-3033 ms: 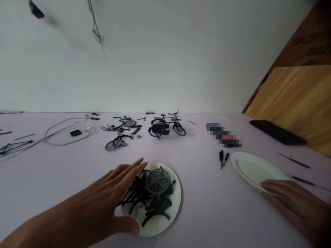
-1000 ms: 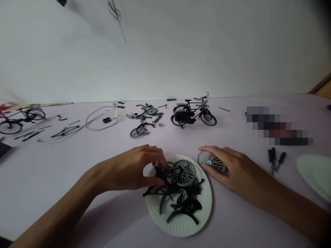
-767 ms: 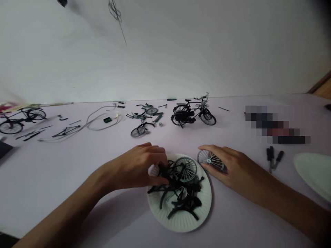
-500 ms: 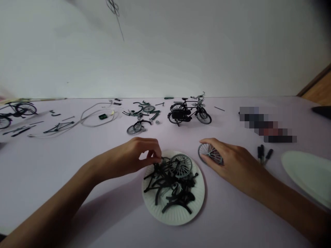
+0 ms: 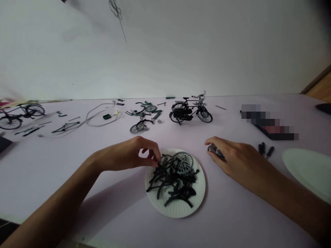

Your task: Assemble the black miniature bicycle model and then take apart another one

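My right hand point(image 5: 232, 155) holds a miniature bicycle wheel point(image 5: 216, 152) between thumb and fingers, right of the plate. The wheel is tilted almost edge-on, and part of it is hidden by the hand. At the upper left rim of a white paper plate point(image 5: 178, 212), my left hand point(image 5: 137, 153) has its thumb and index finger brought together at the black parts. What they pinch is too small and dark to make out. On the plate lie a heap of black bicycle parts point(image 5: 181, 198) and another spoked wheel point(image 5: 182, 162).
A black model bicycle point(image 5: 190, 112) stands behind the plate, with loose parts point(image 5: 141, 125) to its left. Another model bicycle point(image 5: 22, 115) is far left, near a cable point(image 5: 103, 124). Black-handled tools point(image 5: 263, 150) and a white plate point(image 5: 307, 168) lie right.
The wheel in my right hand has turned from facing me to nearly edge-on. My left fingertips have come slightly lower at the plate's parts. The view has shifted a little.
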A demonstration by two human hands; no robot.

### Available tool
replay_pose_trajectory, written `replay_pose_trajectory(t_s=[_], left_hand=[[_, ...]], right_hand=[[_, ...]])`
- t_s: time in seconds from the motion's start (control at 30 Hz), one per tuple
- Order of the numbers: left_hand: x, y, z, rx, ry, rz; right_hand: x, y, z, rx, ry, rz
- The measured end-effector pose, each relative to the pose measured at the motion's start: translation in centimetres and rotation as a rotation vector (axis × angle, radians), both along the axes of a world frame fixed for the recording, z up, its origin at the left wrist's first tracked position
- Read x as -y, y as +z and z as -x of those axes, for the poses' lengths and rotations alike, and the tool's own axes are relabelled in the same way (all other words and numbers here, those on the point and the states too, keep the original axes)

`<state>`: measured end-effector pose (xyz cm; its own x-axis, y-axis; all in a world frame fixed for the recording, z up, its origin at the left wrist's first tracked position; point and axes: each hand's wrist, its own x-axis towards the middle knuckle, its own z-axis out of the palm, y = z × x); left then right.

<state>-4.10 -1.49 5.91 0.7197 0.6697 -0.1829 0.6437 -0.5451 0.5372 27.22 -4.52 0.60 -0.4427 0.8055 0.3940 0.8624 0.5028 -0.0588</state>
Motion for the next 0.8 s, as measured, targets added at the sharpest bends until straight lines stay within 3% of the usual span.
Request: replay_pose_trajectory(t_s=[0.13, 0.23, 0.4, 0.57, 0.67, 0.8], left_hand=[[-0.2, 0.5, 0.5, 0.049, 0.034, -0.076], [-0.8, 0.6, 1.6, 0.043, 0.071, -0.102], [-2.2, -0.2, 3.7, -0.114, 0.134, -0.067], [-2.4, -0.6, 3.9, -0.174, 0.172, -0.037], [-2.0, -0.5, 3.3, -0.163, 0.179, -0.083], [-1.3, -0.6, 2.4, -0.114, 0.165, -0.240]], right_hand=[[0.1, 0.4, -0.3, -0.054, -0.002, -0.128], [0.7, 1.1, 0.1, -0.103, 0.041, -0.135], [2.4, 1.7, 1.2, -0.147, 0.212, -0.045], [3.6, 1.6, 2.5, -0.104, 0.395, 0.150], [4.1, 1.3, 3.4, -0.028, 0.473, 0.206], [4.4, 0.9, 4.1, 0.043, 0.533, 0.161]])
